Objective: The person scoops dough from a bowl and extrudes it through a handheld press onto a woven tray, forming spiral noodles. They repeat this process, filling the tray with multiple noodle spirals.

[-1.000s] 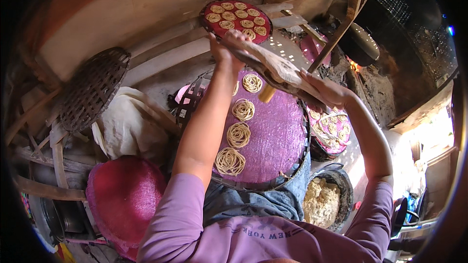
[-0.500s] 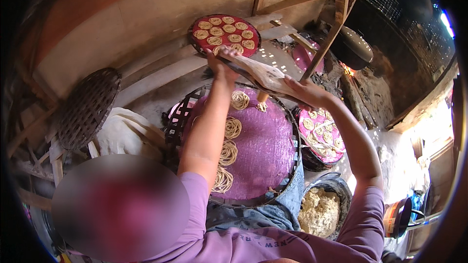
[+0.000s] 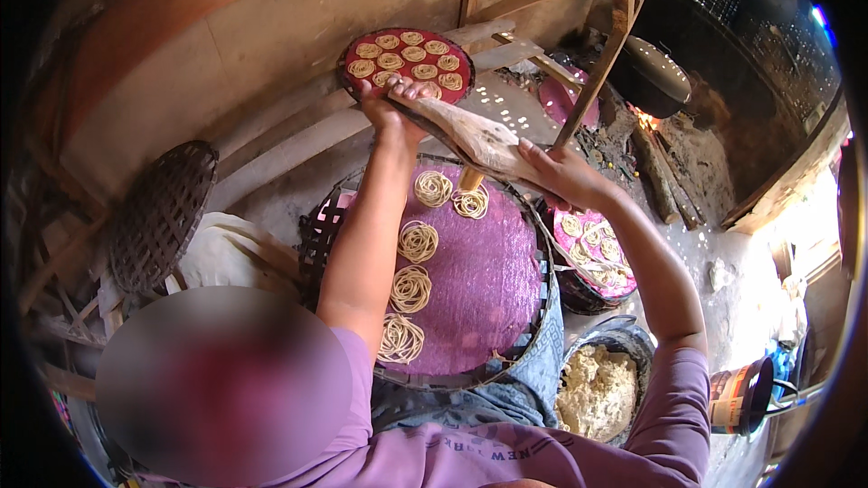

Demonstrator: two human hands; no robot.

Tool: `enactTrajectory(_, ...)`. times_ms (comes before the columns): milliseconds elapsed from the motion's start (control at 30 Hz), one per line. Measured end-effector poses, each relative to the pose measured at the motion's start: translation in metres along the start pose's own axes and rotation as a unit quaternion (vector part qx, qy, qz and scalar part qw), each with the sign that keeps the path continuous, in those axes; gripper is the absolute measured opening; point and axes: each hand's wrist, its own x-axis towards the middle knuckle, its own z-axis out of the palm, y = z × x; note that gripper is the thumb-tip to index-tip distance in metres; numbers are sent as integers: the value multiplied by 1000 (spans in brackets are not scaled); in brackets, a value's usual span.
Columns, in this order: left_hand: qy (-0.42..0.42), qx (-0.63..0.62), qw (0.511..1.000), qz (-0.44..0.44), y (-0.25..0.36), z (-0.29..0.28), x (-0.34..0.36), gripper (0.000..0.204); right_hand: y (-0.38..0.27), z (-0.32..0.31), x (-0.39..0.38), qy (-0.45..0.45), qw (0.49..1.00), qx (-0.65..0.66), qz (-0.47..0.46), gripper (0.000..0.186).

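Note:
Both my hands grip a long wooden dough press (image 3: 488,137) held above a round woven tray (image 3: 542,307) lined with purple cloth. My left hand (image 3: 396,99) is wrapped round the press's far left end. Closed on the opposite end, with the thumb on top, is my right hand (image 3: 562,174). A pale cylinder (image 3: 471,178) sticks out below the press, directly over a coiled nest of dough strands (image 3: 470,204). Several similar dough nests (image 3: 411,287) lie along the tray's left side. The underside of the press is mostly hidden.
A red-lined tray (image 3: 407,59) of nests sits at the back. At right are another lined basket of nests (image 3: 592,248) and a bucket of dough (image 3: 597,389). Past a slanting wooden post (image 3: 601,77), a dark pan (image 3: 653,77) stands over a fire. A woven basket (image 3: 163,217) leans at left.
The strands under the press have grown from a small clump into a wide coiled nest. The press has shifted slightly left, with both hands still gripping it.

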Motion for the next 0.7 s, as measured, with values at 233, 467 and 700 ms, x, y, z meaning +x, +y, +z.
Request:
enactTrajectory(233,118,-9,993,-13,-30,-30,-7,66,17,-10,-17,-6,999,-13,32,74)
enactTrajectory(467,39,-61,996,-55,-33,-47,7,69,47,-22,-7,-131,966,222,11,70)
enactTrajectory(700,4,29,999,-25,-26,-38,7,60,55,-17,-3,-107,993,58,-6,66)
